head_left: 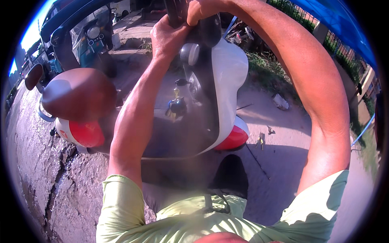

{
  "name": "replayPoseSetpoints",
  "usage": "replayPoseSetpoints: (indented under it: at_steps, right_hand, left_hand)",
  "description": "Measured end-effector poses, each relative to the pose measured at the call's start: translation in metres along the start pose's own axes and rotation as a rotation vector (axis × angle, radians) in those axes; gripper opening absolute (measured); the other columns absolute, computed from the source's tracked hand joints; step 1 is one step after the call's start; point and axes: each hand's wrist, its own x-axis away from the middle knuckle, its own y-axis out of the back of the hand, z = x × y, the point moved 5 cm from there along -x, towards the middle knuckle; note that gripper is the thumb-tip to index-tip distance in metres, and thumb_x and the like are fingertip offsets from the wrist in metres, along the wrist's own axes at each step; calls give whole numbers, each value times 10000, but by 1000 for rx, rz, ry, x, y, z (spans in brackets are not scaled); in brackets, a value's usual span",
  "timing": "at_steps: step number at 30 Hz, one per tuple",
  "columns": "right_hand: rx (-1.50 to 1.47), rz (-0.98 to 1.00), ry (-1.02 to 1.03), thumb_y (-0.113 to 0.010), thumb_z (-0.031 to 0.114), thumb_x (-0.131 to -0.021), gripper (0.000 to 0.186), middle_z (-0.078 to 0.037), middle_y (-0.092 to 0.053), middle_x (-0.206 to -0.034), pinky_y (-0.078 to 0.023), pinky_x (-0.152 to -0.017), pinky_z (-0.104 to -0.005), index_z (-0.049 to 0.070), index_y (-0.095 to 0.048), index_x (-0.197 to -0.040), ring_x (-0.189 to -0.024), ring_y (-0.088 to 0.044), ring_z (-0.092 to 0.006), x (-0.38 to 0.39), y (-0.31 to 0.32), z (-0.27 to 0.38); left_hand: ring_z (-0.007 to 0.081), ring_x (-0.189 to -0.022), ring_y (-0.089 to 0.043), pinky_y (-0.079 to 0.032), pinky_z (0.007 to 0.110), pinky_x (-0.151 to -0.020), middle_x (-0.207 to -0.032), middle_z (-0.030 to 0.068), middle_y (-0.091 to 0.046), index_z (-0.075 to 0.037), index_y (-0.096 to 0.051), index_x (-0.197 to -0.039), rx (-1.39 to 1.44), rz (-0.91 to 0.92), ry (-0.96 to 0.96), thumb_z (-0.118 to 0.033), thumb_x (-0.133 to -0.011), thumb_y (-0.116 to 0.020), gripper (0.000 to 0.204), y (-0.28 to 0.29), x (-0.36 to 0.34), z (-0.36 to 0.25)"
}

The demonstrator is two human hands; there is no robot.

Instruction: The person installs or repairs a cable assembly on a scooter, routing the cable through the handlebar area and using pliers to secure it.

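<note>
Both arms reach up to the top edge of the head view, where my hands meet at a dark handlebar part of a white scooter. My left hand is closed round a black bar, its fingers partly hidden. Against it, my right hand bends down with curled fingers at the same bar; the frame edge cuts it off. A thick black grip-like piece hangs beside my right hand. Below them a bunch of keys dangles from the scooter's dark inner panel.
A brown seat and a red-and-white body panel are at left. Pliers, a thin dark rod and a pale stone lie on the ground at right. A teal vehicle stands behind; a blue sheet hangs upper right.
</note>
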Motion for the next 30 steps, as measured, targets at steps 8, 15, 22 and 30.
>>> replayPoseSetpoints:
  at_steps: [8,15,22,30]
  right_hand:
    - [118,39,190,-788,135,-802,227,-139,-699,-863,-576,-754,-377,38,-710,-992,-807,-690,-245,-12,5,1]
    - [12,-36,96,-606,17,-884,128,-141,-623,-902,-566,-784,-382,27,-591,-1011,-816,-632,-246,1,-1,-16]
    - [0,-113,61,-646,19,-904,205,-182,-690,-1060,-574,-883,-464,22,-650,-1109,-955,-699,-324,-12,-8,-26]
    - [182,-178,57,-643,23,-871,201,-155,-740,-983,-575,-863,-451,53,-714,-1056,-909,-727,-334,-13,-1,-16]
  left_hand:
    - [91,-773,-658,-547,276,-712,-882,32,-733,-40,-750,-1052,228,115,82,-203,-770,-832,336,-5,-3,9]
    - [187,-863,-728,-574,325,-820,-918,104,-761,-8,-755,-1085,278,162,120,-208,-731,-858,419,-5,1,-1]
    - [172,-849,-716,-574,309,-807,-918,118,-753,27,-744,-1070,382,165,85,-174,-728,-852,411,0,-5,13]
    - [174,-839,-702,-561,330,-788,-892,117,-750,30,-741,-1024,355,118,90,-160,-720,-835,371,4,-1,9]
